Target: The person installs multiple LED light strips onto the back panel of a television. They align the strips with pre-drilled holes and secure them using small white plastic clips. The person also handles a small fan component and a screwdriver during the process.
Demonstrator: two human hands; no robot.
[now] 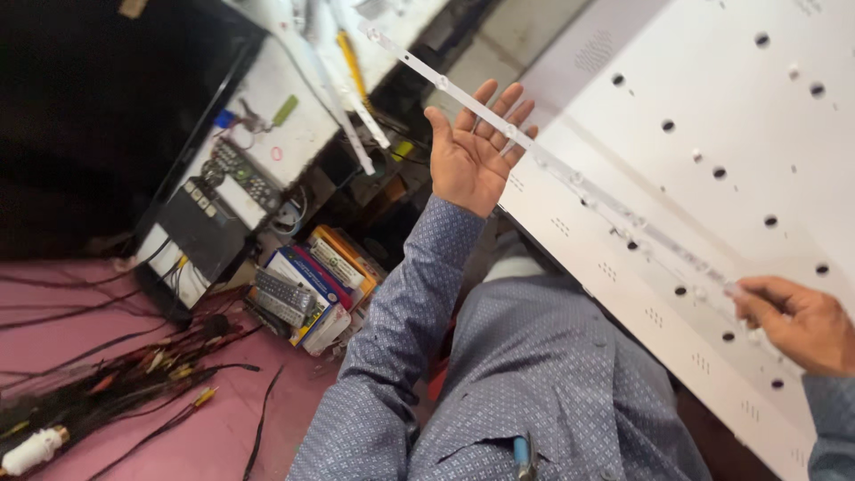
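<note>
at the far left a bundle of dark cables (107, 383) with coloured plugs lies spread over a pink cloth (214, 436). above it a black flat screen (89, 116) leans at an angle, and a white counter (276, 98) beside it carries a dark remote control (239, 174), a yellow pencil-like tool (352, 62) and loose white strips. lower down, a stack of colourful boxes (325, 281) sits with another grey remote (283, 298) on top.

in the middle, the left hand (472, 147) is raised with its palm open and fingers spread; its grip is apart, and a long thin white strip (570, 178) with small round lenses along it rests across the fingertips. a blue patterned sleeve (401, 330) runs down from that hand to the person's shirt, where a blue pen (522, 452) pokes out of a pocket.

the strip runs diagonally down to the right, over a large white panel (712, 89) dotted with dark holes, which fills the right side. at the lower right, the right hand (797, 321) has its grip pinched together on the strip's near end, thumb and fingers closed around it just above the panel.
</note>
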